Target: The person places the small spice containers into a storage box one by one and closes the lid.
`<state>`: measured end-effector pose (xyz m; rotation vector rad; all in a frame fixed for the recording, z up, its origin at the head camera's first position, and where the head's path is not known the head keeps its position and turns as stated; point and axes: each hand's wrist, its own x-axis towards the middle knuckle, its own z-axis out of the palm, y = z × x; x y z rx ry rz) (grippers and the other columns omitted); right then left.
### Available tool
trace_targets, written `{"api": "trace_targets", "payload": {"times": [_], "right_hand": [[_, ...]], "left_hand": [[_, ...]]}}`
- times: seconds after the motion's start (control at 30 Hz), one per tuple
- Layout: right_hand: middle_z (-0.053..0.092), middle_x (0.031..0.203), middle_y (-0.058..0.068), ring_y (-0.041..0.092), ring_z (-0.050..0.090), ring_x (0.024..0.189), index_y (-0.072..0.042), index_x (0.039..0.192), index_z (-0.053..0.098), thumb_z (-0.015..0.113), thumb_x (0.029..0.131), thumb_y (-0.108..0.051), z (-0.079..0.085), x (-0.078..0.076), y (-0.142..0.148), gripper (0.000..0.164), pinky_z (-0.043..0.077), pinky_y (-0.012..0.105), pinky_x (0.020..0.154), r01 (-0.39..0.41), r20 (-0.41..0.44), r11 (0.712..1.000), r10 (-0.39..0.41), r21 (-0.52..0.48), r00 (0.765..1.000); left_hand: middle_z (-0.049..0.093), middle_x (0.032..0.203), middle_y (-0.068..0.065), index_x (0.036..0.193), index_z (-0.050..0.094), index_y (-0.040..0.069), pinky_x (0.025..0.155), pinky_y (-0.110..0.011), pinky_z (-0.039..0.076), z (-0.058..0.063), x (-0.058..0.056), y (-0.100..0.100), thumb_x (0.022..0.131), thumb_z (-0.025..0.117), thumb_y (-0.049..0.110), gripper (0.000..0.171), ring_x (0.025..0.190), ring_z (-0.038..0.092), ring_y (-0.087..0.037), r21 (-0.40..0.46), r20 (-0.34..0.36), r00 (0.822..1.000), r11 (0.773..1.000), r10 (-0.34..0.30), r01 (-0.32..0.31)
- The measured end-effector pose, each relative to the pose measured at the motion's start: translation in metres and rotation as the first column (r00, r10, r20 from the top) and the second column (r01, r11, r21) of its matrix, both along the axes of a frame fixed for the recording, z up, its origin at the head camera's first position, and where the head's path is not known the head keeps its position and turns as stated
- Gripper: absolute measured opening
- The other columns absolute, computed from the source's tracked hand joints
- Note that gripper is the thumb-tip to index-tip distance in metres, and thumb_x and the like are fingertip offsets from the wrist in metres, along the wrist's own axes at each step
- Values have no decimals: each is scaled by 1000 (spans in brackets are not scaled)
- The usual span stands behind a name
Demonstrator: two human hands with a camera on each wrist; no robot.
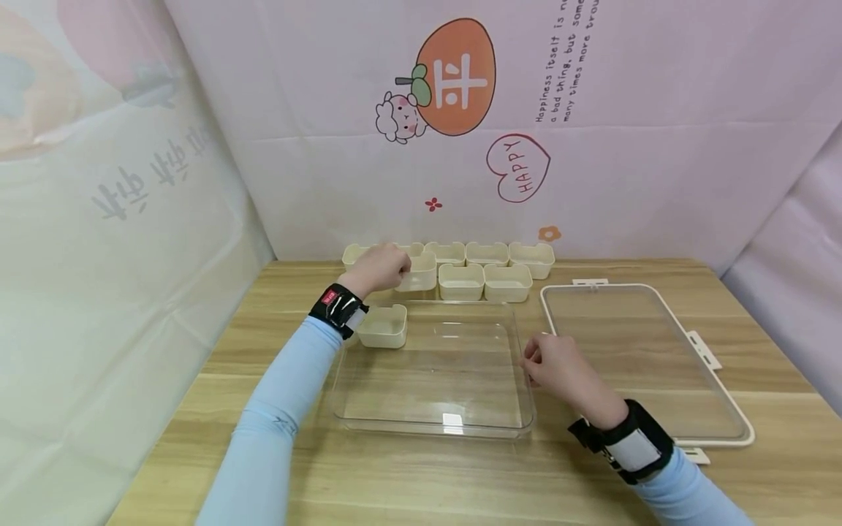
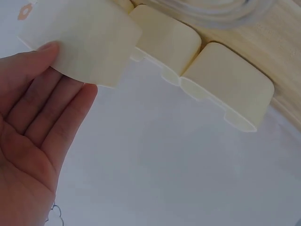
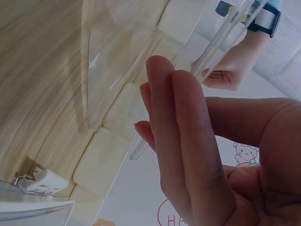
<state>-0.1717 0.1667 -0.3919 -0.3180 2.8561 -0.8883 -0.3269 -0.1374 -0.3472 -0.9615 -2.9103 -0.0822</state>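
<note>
My left hand point(image 1: 380, 267) pinches a cream plastic bin point(image 1: 419, 273) by its edge, thumb on one face and fingers on the other. The left wrist view shows this bin point(image 2: 94, 40) raised beside other bins. A clear shallow tray point(image 1: 434, 425) lies on the table. One cream bin point(image 1: 384, 329) stands in the tray's far left corner. At the tray's right wall, my right hand point(image 1: 559, 371) grips the rim with curled fingers. In the right wrist view, the fingers point(image 3: 188, 122) partly hide where they meet the rim.
Several cream bins stand in rows along the back, among them a front one point(image 1: 508, 283) and a back corner one point(image 1: 533, 260). A clear lid point(image 1: 631, 358) with a white border and clips lies right of the tray. Printed cloth point(image 1: 329, 146) hangs behind the wooden table point(image 1: 421, 482).
</note>
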Motion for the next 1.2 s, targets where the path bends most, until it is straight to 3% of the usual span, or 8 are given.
{"api": "trace_targets", "payload": {"times": [0.17, 0.37, 0.6, 0.77, 1.2], "right_hand": [[63, 63, 1, 12, 61, 58, 0, 85, 60, 60, 87, -7, 0, -1, 0, 7, 45, 26, 51, 0, -1, 1000, 0, 0, 1000], [64, 65, 2, 13, 62, 59, -1, 86, 61, 60, 88, -8, -1, -1, 1, 7, 46, 25, 51, 1, 19, 1000, -1, 5, 1000], [64, 64, 3, 14, 61, 59, 0, 86, 61, 60, 88, -7, 0, -1, 0, 7, 45, 27, 51, 2, 18, 1000, -2, -2, 1000], [64, 63, 3, 13, 60, 58, 0, 86, 60, 59, 88, -7, 1, -1, 0, 7, 45, 27, 51, -4, 10, 1000, 4, -6, 1000], [65, 65, 3, 10, 59, 57, 2, 86, 60, 59, 87, -5, -1, -1, 1, 7, 45, 25, 50, -18, -31, 1000, 18, 10, 999]], "left_hand": [[34, 57, 2, 57, 45, 14, 53, -24, 25, 5, 6, 0, 76, 50, -9, 30, 56, 31, -11, 17, -19, 1000, 1000, -24, 24], [31, 58, 2, 56, 37, 16, 54, -25, 25, 9, 14, 1, 77, 49, -8, 34, 58, 30, -12, -8, -53, 997, 999, -46, 46], [35, 60, 2, 57, 45, 14, 61, -29, 30, 13, 26, 2, 79, 51, -7, 31, 62, 35, -15, -12, -116, 990, 997, -76, 75], [35, 59, 3, 58, 48, 14, 56, -27, 26, 14, 33, 2, 78, 52, -7, 29, 58, 32, -14, -5, -170, 979, 994, -112, 113], [23, 61, 5, 58, 35, 17, 52, -23, 19, 10, 48, 1, 78, 48, -8, 35, 55, 23, -9, 24, -136, 979, 988, -150, 154]]}}
